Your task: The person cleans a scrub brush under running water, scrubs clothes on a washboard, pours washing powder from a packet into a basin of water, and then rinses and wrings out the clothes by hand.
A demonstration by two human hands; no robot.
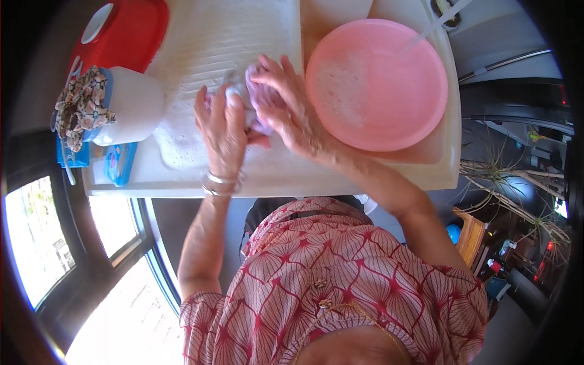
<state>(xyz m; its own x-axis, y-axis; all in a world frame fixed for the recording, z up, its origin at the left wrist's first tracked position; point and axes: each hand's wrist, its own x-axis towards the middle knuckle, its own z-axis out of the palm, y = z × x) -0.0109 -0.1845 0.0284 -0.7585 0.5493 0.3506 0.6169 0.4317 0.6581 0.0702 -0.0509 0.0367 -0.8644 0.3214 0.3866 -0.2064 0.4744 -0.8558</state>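
Over the ribbed washboard side of a white laundry sink (201,70), I hold a wet pinkish-lilac cloth (260,91) bunched between both hands. My left hand (222,125) is closed on its left part, the fingers curled with suds on them; a metal bangle circles that wrist. My right hand (289,112) grips the cloth's right side from above, thumb and fingers bent round it. The two hands are close together. Much of the cloth is hidden under the fingers, so what kind of garment or rag it is cannot be told.
A pink basin (413,118) with foamy water sits in the right-hand bowl, a thin water stream at its far edge. On the left stand a whitish container (137,103) with floral fabric (85,103), a blue packet (120,163) and a red plastic item (131,39).
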